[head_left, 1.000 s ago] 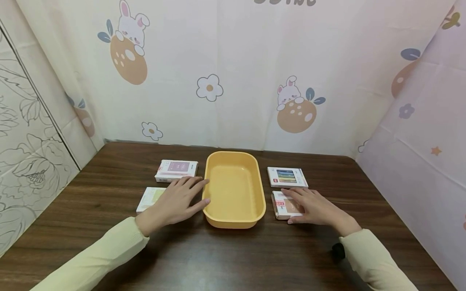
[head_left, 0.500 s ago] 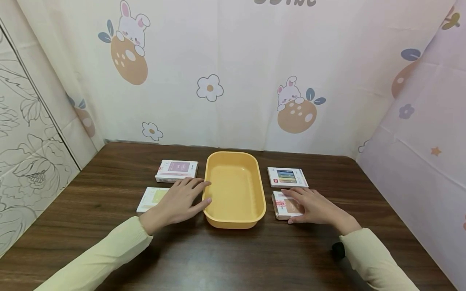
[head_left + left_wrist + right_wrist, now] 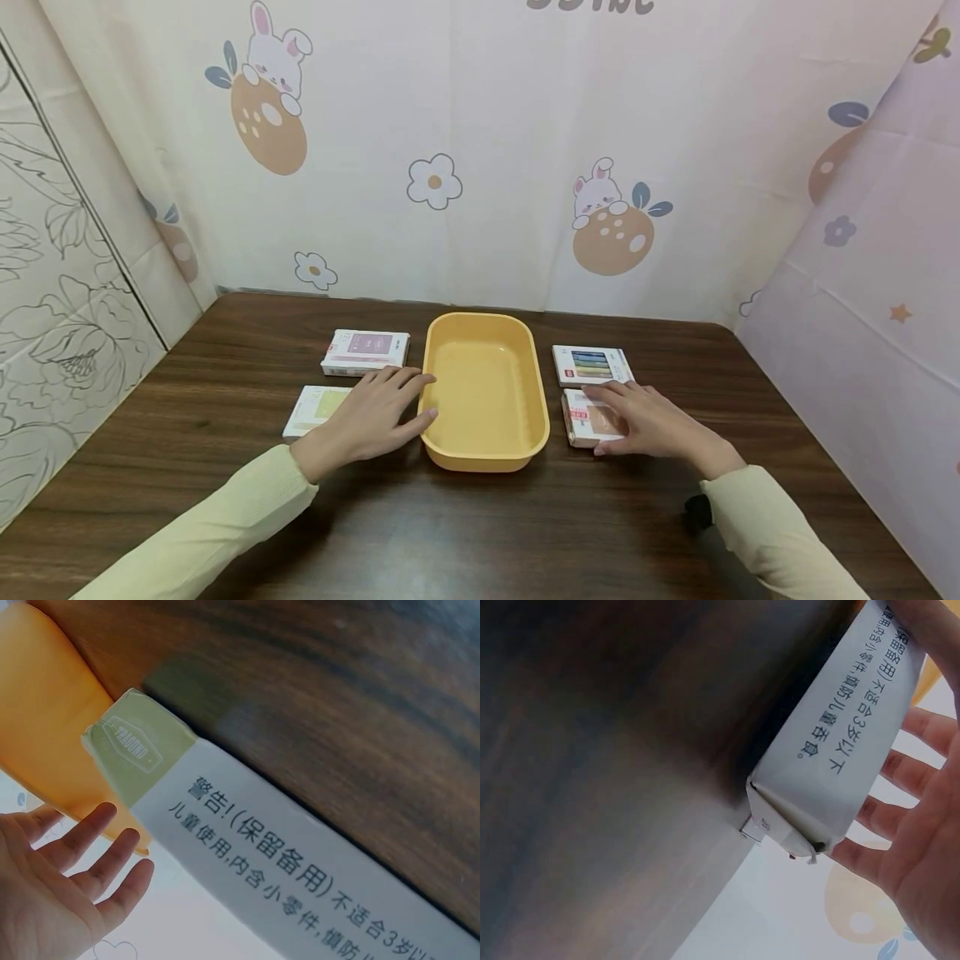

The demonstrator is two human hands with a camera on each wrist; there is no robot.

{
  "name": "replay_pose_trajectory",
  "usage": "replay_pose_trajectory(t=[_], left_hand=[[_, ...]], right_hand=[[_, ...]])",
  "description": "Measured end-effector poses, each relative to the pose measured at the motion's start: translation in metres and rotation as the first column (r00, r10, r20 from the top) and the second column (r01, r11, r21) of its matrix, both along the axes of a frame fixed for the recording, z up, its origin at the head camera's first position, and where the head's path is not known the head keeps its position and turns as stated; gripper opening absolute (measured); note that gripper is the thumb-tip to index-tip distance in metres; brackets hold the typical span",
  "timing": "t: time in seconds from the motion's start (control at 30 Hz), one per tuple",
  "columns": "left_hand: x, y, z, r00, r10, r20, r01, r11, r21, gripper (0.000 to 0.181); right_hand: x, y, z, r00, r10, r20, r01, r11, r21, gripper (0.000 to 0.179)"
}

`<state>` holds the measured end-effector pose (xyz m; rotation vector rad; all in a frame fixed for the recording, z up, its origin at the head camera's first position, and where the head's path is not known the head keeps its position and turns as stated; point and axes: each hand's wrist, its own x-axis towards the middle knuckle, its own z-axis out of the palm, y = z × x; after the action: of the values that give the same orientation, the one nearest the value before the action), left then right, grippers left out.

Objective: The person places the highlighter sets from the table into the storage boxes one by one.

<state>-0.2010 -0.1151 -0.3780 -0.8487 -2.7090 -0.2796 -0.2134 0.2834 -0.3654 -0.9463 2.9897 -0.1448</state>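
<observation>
My right hand grips a flat white carton with a brown panel and a red label, thumb at its near side and fingers at its far side. In the right wrist view the printed side of this carton faces the camera. My left hand lies with loosely spread fingers at the left rim of a yellow plastic tray. Behind that wrist a white carton with a yellow-green panel is partly hidden; its green end and printed side fill much of the left wrist view.
A white carton with a purple panel lies beyond my left hand. Past the gripped carton is another white one with a row of coloured sticks shown on it. A patterned curtain stands behind the brown wooden table.
The brown-panelled carton and my right hand have shifted slightly up in the head view, towards the carton behind. My left hand has hardly moved at the tray's rim.
</observation>
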Motion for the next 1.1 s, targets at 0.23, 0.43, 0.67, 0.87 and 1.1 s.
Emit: replay_pose_trajectory(t=[0.23, 0.43, 0.67, 0.87, 1.1], left_hand=[[-0.001, 0.000, -0.001, 1.000, -0.007, -0.025, 0.007, 1.000, 0.011, 0.048], [-0.002, 0.000, -0.001, 0.999, -0.010, -0.033, 0.010, 1.000, 0.015, 0.048], [-0.002, 0.000, -0.002, 1.000, -0.005, -0.031, 0.006, 1.000, 0.013, 0.048], [-0.002, 0.000, -0.002, 1.000, -0.001, -0.026, 0.002, 1.000, 0.012, 0.049], [-0.003, 0.000, -0.002, 1.000, -0.001, -0.019, 0.002, 1.000, 0.013, 0.051]], right_hand=[[-0.005, 0.001, 0.011, 1.000, -0.002, -0.020, 0.002, 1.000, 0.010, 0.081], [-0.011, 0.002, 0.021, 0.999, 0.001, -0.047, 0.000, 1.000, 0.021, 0.081], [-0.019, -0.002, 0.033, 0.998, 0.000, -0.058, 0.002, 0.999, 0.034, 0.082], [-0.026, -0.009, 0.042, 0.998, 0.006, -0.068, -0.003, 0.999, 0.048, 0.082], [-0.035, -0.020, 0.052, 0.998, 0.015, -0.065, -0.013, 0.999, 0.035, 0.085]])
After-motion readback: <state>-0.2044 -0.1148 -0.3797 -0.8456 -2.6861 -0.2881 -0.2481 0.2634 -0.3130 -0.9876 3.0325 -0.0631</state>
